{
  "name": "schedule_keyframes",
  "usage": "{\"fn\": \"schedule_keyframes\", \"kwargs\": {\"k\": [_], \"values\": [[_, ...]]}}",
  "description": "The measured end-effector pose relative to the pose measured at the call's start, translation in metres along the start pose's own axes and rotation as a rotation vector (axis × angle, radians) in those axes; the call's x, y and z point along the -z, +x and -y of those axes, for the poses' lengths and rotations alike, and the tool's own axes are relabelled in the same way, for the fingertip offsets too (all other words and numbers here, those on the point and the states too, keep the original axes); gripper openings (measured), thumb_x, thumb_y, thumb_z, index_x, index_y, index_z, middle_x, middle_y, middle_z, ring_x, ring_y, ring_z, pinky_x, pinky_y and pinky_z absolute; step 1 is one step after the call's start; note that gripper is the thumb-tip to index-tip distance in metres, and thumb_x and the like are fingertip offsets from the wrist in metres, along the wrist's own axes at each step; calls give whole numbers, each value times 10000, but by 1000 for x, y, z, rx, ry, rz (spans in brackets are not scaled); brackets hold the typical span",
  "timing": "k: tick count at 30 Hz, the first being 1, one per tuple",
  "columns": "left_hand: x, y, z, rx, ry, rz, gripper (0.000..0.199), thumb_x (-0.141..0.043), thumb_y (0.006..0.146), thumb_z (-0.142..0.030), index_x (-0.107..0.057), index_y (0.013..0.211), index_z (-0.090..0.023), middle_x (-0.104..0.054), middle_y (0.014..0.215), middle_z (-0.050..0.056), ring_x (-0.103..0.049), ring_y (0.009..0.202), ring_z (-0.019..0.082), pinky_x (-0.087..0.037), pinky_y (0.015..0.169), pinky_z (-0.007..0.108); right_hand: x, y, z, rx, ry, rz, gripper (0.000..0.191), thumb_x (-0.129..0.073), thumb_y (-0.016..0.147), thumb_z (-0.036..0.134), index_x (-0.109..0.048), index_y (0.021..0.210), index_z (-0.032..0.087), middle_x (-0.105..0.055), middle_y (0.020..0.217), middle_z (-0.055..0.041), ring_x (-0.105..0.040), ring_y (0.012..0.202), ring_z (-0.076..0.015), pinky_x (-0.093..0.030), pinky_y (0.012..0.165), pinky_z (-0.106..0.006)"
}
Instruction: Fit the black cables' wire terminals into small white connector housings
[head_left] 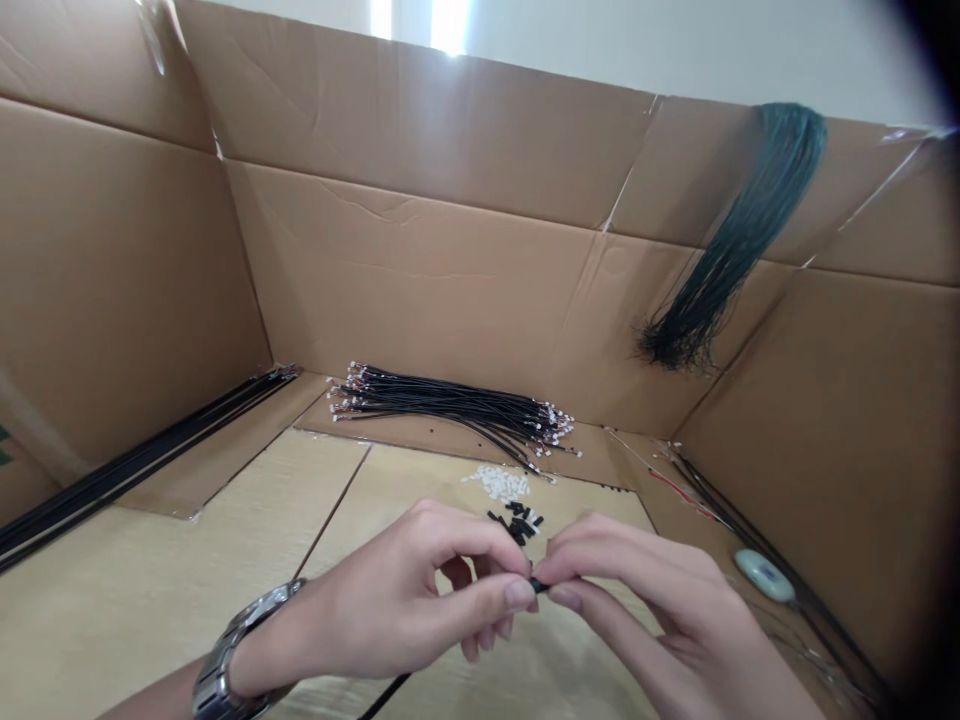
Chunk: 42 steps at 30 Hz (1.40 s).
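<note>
My left hand (420,590), with a metal watch (236,645) on its wrist, is closed in a pinch on a small black piece (539,585). My right hand (645,600) pinches the other side of the same piece, and the fingertips nearly meet. A black cable (386,697) shows below my left hand; the hand hides where it leads. Just beyond the fingers lie short black tubes (519,524) and a heap of small white pieces (501,483) on the table (330,620).
Behind lies a bundle of black cables (450,398) with white connectors. Long black cables (135,465) run along the left. Dark green wires (739,240) hang over the cardboard wall (420,270). A pale oval object (764,575) lies at right.
</note>
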<state>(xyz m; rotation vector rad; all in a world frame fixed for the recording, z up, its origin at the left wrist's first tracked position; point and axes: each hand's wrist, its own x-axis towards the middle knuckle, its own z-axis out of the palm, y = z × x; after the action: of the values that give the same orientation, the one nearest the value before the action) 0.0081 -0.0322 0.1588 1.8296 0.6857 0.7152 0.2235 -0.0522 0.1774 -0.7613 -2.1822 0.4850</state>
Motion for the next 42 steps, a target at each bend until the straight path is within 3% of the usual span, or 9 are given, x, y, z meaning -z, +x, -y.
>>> {"fn": "schedule_keyframes", "kwargs": {"k": [10,16,20,23,26,29,34,42], "values": [[2,9,9,96,-249,-64,189,-630,932,-311,-600,872,-133,-671,718,21,-635,616,94,-525,622,197,-9,-2,-13,-67,-23,28,193,-543,961,107,-632,1055,250,-682,965,-10,-649,860,-156,-506,732,-274],[3,20,25,79,-479,-56,240,-661,911,-289,-453,986,-195,-666,737,-1,-649,626,119,-555,609,241,-18,7,-25,-110,19,63,160,-491,984,114,-606,949,220,-653,929,-7,-619,851,-153,-492,760,-293],[17,15,17,174,-269,36,392,-619,932,-374,-470,1262,-224,-699,926,51,-672,831,156,-556,758,290,-17,10,-34,-161,-48,-7,158,-467,995,129,-599,973,214,-628,916,-18,-599,828,-155,-480,735,-296],[29,7,4,240,66,145,302,-530,971,-415,-652,1098,-171,-694,762,29,-666,723,148,-505,691,234,-11,10,-38,-162,-52,-39,124,-486,999,167,-599,975,213,-628,924,-22,-600,853,-160,-478,749,-299],[31,1,-4,243,259,45,377,-456,994,-435,-731,994,-178,-663,748,1,-633,539,103,-428,534,195,-5,10,-39,-136,-15,-42,99,-524,991,202,-620,973,218,-644,939,-24,-611,868,-162,-485,753,-299],[25,0,-4,138,342,-72,341,-482,983,-419,-739,1009,-197,-666,749,-10,-567,486,90,-373,469,196,-2,10,-38,-114,17,-41,82,-576,967,206,-654,979,229,-664,931,-14,-625,863,-159,-494,752,-297],[15,3,0,-100,468,-126,291,-472,1003,-320,-731,959,-195,-694,772,14,-582,688,149,-404,623,228,-2,10,-35,-64,55,-53,117,-599,946,171,-691,993,224,-694,910,-16,-648,844,-157,-514,731,-296],[15,0,1,-122,567,-132,233,-459,1022,-284,-668,961,-200,-678,809,-15,-573,711,124,-396,680,231,-6,11,-38,-113,123,-44,108,-612,945,168,-696,971,232,-708,886,16,-642,808,-119,-487,720,-241]]}}
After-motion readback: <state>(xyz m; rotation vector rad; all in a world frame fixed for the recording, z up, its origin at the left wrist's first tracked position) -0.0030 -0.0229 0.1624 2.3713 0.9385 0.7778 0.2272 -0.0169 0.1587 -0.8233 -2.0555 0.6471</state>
